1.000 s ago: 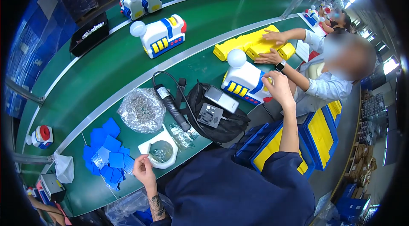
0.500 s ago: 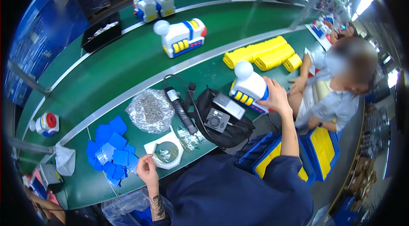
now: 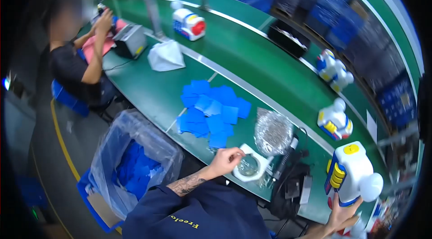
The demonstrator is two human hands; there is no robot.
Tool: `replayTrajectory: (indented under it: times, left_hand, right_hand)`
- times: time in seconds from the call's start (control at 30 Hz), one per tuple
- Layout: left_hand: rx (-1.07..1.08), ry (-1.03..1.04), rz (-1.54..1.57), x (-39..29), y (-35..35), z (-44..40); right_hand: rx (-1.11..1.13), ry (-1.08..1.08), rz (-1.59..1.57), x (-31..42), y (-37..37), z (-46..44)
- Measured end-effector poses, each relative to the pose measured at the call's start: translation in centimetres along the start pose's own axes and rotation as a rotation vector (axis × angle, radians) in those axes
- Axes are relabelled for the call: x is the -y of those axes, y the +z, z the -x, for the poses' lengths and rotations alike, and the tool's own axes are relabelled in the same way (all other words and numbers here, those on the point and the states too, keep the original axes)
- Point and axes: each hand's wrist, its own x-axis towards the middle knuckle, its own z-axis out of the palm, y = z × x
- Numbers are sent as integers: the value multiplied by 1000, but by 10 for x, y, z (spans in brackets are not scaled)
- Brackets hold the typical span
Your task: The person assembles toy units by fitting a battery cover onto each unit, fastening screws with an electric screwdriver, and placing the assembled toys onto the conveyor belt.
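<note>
My right hand grips a white plastic toy with blue and yellow trim and a round white knob, holding it up at the lower right. Over the near table edge, my left hand is closed in a pinch; anything between its fingertips is too small to make out. Just beside it lies a white octagonal dish with small clear bits in it. A clear bag of small metal parts rests behind the dish. To its right is a black power screwdriver with a cable.
Blue flat pieces lie piled on the green table. More toys stand on the belt behind it. A lined bin with blue pieces is on the floor at left. A co-worker sits at far left. A black bag lies at right.
The view has swung left, bringing the floor bin and the co-worker at left into sight. My right hand has lifted the toy and turned it. My left hand stays by the dish, still pinched.
</note>
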Motion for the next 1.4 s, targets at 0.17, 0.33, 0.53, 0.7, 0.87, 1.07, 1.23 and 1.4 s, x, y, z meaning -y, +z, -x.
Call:
replayTrajectory:
  times: [0.17, 0.33, 0.53, 0.7, 0.87, 1.07, 1.23, 1.4]
  left_hand:
    - [-139, 4, -1, 5, -31, 13]
    - [-380, -76, -86, 10, -91, 37]
    - [-721, -229, -172, 11, -157, 87]
    - [-927, -318, -159, 4, -184, 139]
    - [-1092, -358, -178, 0, -189, 186]
    - [-1184, -417, -173, 10, -188, 210]
    - [-1139, -436, -148, 18, -193, 191]
    - [-1024, -386, -126, 24, -193, 156]
  right_hand:
    - [21, -441, -446, 92, 36, -26]
    - [245, -944, -691, 256, 82, -19]
    - [408, -1380, -810, 451, 102, 67]
    - [695, -1407, -669, 569, 133, 145]
    - [819, -1340, -549, 670, 155, 205]
    - [867, -1253, -452, 723, 189, 245]
    - [911, -1358, -442, 722, 216, 236]
    - [789, -1522, -599, 704, 275, 207]
